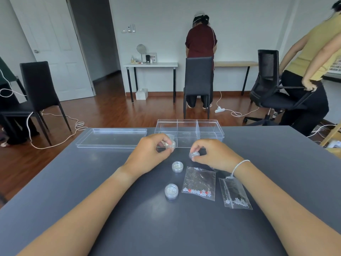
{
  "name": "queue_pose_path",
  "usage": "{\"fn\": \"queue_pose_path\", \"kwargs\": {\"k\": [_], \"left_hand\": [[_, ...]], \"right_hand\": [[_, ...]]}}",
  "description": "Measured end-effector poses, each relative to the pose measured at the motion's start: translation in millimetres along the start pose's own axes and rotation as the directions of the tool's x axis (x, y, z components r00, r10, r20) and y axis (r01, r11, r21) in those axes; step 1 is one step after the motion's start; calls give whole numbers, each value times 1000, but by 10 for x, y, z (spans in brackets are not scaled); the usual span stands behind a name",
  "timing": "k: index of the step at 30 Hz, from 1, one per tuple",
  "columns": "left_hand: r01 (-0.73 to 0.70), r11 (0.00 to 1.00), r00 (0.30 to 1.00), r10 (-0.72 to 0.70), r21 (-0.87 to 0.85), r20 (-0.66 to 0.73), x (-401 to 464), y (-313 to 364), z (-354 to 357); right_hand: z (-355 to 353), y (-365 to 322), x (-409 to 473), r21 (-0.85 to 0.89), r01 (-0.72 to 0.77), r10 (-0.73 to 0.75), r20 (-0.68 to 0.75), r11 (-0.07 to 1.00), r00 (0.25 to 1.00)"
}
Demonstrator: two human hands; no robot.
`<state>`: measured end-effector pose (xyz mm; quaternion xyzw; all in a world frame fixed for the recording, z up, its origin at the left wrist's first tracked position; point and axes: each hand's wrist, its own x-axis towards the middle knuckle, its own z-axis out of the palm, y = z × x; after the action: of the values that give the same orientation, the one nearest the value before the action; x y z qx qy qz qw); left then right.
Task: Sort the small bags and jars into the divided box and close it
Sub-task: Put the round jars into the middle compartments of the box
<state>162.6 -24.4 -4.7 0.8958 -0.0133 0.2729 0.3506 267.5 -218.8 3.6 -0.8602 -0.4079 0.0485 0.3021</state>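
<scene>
Nearest the table's (pixel 73 182) near edge, toward its middle, a small jar (pixel 171 191) stands untouched, with a clear bag of red and white flowers (pixel 199 183) lying flat just to its right and a second clear bag (pixel 235 194) further right again, partly under the right wrist. Beyond these another jar (pixel 177 166) stands alone between the two hands. The right hand (pixel 214 155) has its thumb and fingertips pinched round a jar (pixel 194 154) that looks to be resting on or barely off the table. The left hand (pixel 151 150) holds a further jar (pixel 170 144) in closed fingertips, raised against the near wall of the divided box (pixel 210 124), which sits at the far edge with its three compartments seemingly bare. The box's lid (pixel 110 137) lies flat to its left, also by the far edge. The sorting appears to be at its first step: jars gripped, none yet placed. The next move likely calls for lifting each jar over the near wall and lowering it upright into a compartment before letting go, leaving room for the bags.
</scene>
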Motion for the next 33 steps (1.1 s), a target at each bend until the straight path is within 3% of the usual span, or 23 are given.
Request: {"fn": "queue_pose_path", "kwargs": {"k": [6, 12, 21, 27, 33], "left_hand": [[-50, 998, 999, 50, 42, -5, 355, 151, -60], [32, 998, 993, -38, 55, 111, 837, 180, 18], [60, 944, 909, -186, 325, 372, 1260, 89, 287], [51, 860, 857, -299, 508, 420, 1323, 114, 374], [-3, 773, 860, -322, 634, 396, 1369, 197, 424]], "right_hand": [[-61, -10, -22, 77, 19, -17, -30, 997, 999], [-70, -10, -41, 130, 55, -49, -49, 990, 998], [-109, 14, -30, 107, 69, -60, -85, 992, 995], [-116, 34, -27, 94, 59, -52, -77, 994, 996], [-108, 48, -13, 106, 54, -44, -90, 993, 995]]}}
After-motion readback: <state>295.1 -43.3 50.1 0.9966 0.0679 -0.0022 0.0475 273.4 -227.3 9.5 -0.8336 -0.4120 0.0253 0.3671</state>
